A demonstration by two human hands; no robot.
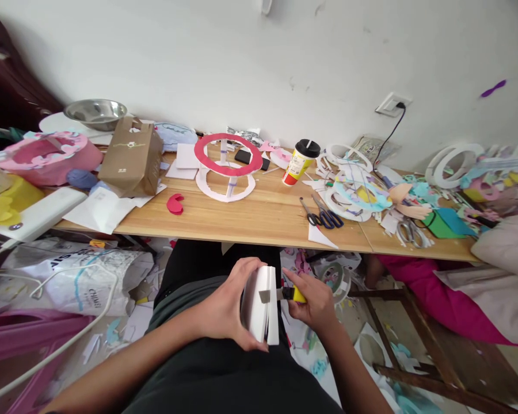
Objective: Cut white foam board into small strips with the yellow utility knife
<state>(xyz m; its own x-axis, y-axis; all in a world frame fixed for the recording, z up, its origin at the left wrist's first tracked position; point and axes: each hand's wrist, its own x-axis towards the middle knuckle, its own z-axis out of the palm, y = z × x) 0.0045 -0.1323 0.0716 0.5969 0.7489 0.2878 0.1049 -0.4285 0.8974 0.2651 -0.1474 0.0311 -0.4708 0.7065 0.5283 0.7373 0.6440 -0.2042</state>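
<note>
My left hand [227, 310] is wrapped round a white, thick, block-like stack of board [256, 322], held on edge over my lap. A narrow gap runs between its layers at the near end. My right hand [315, 302] grips a yellow and black utility knife [300, 295], whose blade reaches leftward across the top edge of the stack. Whether the blade is cutting in or only resting there I cannot tell. Ahead on the wooden table [190, 221] stands a two-ring frame with a red top ring [207, 159] and white posts. A red curved scrap [175, 203] lies left of it.
Scissors [328, 217] and a white triangular scrap [320, 237] lie near the table's front edge. A lidded paper cup [297, 167] stands behind them. A brown paper bag [127, 161] is at left, craft pieces at right. At far right is another person's sleeve [505, 238].
</note>
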